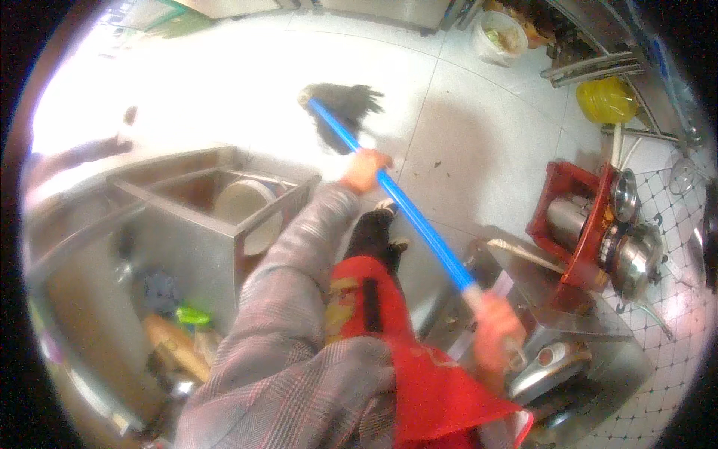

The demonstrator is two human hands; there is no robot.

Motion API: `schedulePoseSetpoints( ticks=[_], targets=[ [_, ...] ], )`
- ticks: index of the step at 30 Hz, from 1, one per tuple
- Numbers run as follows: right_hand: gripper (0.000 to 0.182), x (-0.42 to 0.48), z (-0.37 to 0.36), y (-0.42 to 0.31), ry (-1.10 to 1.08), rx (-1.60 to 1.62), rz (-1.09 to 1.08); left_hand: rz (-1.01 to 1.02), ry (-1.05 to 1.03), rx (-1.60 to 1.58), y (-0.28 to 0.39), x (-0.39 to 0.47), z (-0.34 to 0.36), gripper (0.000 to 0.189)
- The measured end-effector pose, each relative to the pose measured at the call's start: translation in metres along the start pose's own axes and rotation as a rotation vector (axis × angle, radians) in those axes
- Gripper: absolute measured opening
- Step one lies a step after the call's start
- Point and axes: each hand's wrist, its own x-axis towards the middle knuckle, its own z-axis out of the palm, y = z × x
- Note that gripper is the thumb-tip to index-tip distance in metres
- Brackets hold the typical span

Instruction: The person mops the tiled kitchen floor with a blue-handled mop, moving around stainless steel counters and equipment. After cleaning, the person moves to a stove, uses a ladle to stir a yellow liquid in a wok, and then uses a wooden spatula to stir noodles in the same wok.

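Note:
A mop with a blue handle [423, 224] runs slantwise from lower right to the upper middle of the view. Its dark mop head [343, 109] lies spread on the pale tiled floor [449, 134]. Partway down the handle is my left hand [364, 171], wrapped around the blue shaft. My right hand [496, 331], slightly blurred, grips the pale upper end close to my red apron [443, 393]. Between the handle and my left sleeve, my dark shoes [387, 210] show on the floor.
To the left stands a metal counter frame [235, 230] with a round white bucket [247, 207] inside. At right, a red plastic crate [578, 269] holds metal pots on a steel counter [606, 348]. A white bucket with scraps [499, 39] and a yellow container [606, 100] are farther off.

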Motion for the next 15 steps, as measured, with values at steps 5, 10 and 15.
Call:
schedulePoseSetpoints(
  ticks=[5, 10, 15],
  targets=[
    [0.010, 0.046, 0.043, -0.003, -0.357, 0.322, -0.332, -0.095, -0.074, 0.027, -0.063, -0.006, -0.043, 0.016],
    [0.013, 0.030, -0.014, -0.038, -0.526, 0.387, -0.498, -0.168, 0.382, -0.181, 0.029, -0.057, -0.006, 0.021],
    [0.011, 0.030, 0.039, -0.014, -0.355, 0.304, -0.369, -0.151, 0.362, -0.101, -0.032, -0.036, -0.031, 0.027]
  ],
)
